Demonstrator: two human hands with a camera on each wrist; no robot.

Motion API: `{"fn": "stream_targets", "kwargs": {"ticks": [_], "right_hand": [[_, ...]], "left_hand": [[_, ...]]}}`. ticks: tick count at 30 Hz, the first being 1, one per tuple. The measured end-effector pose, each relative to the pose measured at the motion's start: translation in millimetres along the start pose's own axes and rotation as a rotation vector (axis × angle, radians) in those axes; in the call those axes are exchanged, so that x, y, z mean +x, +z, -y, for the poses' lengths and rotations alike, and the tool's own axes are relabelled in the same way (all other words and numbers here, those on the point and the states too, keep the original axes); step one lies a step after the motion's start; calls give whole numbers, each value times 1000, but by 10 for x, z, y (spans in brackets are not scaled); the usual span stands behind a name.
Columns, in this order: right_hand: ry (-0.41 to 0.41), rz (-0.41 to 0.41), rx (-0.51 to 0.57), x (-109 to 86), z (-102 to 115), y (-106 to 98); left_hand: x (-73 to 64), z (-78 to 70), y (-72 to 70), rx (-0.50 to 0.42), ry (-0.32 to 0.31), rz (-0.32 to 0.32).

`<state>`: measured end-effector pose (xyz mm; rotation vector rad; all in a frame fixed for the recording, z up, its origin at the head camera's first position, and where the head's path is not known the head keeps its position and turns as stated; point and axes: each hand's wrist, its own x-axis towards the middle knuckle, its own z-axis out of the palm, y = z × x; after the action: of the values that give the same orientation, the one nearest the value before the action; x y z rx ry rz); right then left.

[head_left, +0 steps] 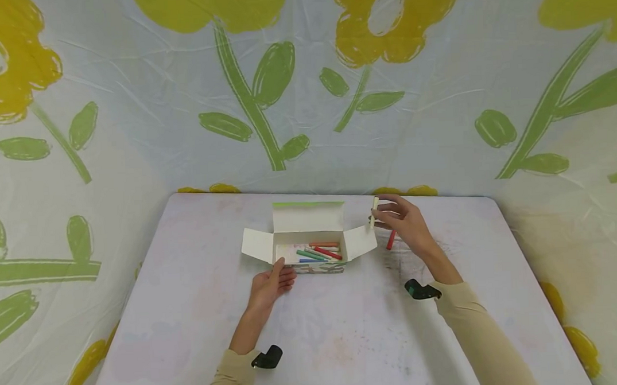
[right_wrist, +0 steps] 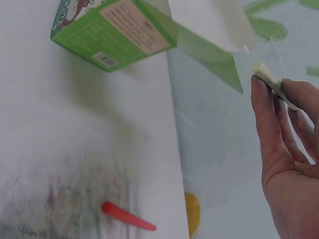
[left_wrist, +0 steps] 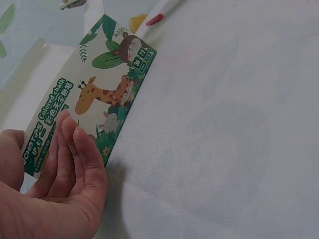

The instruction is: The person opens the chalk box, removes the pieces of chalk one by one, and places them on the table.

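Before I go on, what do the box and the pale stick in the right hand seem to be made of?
The box looks like thin printed cardboard, smooth outside, white inside: its flaps bend at sharp creases. The pale stick is probably chalk, matte and dry-looking; the box's lettering reads "Colored chalk".

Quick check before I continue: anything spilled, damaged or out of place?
Dark smudges stain the pale tabletop right of the chalk box. A red chalk stick lies loose beside them, while other chalk sticks lie inside.
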<state>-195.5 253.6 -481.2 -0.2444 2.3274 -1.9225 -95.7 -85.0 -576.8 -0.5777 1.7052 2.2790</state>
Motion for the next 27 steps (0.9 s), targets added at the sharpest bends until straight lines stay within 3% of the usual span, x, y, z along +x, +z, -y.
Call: {"fn": "stream_targets", "kwargs": {"ticks": [16,27], "right_hand": [[57,-127,45,-168,-421,-334],[147,-210,-79,-289,-724,-442]], "left_hand": [[3,-1,-20,17,-6,10],[13,4,-15,13,-10,7]]}}
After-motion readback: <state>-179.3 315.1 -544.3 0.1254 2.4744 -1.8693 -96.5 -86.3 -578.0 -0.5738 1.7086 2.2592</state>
